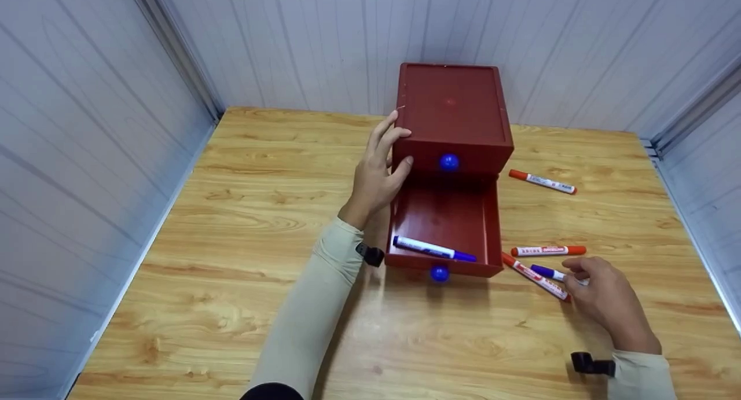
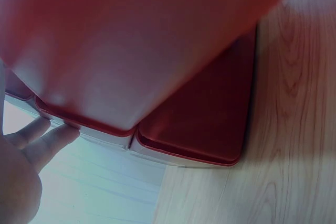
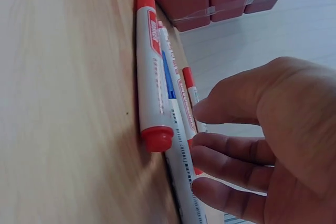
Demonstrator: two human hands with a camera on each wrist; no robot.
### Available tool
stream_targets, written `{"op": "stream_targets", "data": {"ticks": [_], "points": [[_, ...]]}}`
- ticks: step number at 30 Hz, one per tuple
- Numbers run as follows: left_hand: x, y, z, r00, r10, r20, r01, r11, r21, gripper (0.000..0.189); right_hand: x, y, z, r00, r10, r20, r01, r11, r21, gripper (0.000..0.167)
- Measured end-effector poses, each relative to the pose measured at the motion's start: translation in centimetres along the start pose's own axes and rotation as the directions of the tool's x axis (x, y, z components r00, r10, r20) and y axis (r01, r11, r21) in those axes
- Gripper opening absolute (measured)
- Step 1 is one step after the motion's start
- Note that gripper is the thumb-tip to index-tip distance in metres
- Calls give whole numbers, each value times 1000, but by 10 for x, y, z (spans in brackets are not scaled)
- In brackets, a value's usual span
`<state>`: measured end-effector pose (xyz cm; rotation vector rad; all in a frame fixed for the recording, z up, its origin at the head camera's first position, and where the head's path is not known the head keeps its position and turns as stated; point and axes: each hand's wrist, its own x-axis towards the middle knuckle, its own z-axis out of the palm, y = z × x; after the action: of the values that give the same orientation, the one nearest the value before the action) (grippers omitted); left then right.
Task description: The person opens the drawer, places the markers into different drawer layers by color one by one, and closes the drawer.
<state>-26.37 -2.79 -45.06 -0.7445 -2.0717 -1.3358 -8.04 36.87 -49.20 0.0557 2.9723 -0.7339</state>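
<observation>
A dark red drawer cabinet [image 1: 454, 105] stands at the back, its lower drawer [image 1: 492, 226] pulled out. Inside that drawer, a blue marker [image 1: 425, 247] lies along the front wall. My left hand [image 1: 379, 177] rests against the cabinet's left side, fingertips at the top edge and thumb near the front; in the left wrist view two straight fingers [image 2: 52, 142] touch the cabinet's edge. At the right, my right hand [image 1: 605, 296] is over the end of another blue marker [image 1: 547, 271], thumb and fingertips apart beside its white barrel [image 3: 184, 166] in the right wrist view.
Two red markers [image 1: 550, 250] [image 1: 538, 278] flank the blue one on the wooden table [image 1: 260, 215]. Farther back lies another red marker [image 1: 544, 182]. Blue ball knobs [image 1: 449, 162] stick out from the drawer fronts. Pale panel walls [image 1: 312, 47] enclose the back and sides.
</observation>
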Motion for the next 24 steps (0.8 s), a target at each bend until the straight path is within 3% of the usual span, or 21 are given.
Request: {"op": "stream_targets", "data": {"ticks": [5,15,24], "points": [[1,0,0,1000,2,-3,-2,1000,-2,41,1,-1,1,999,34,33,-33,999,-18,35],[-1,0,0,1000,-2,-7,2,1000,16,40,1,0,2,999,20,30,-18,998,-58,30],[0,0,-1,1000,-10,-6,10,1000,14,40,7,-1,4,979,159,128,-148,985,-87,33]]}}
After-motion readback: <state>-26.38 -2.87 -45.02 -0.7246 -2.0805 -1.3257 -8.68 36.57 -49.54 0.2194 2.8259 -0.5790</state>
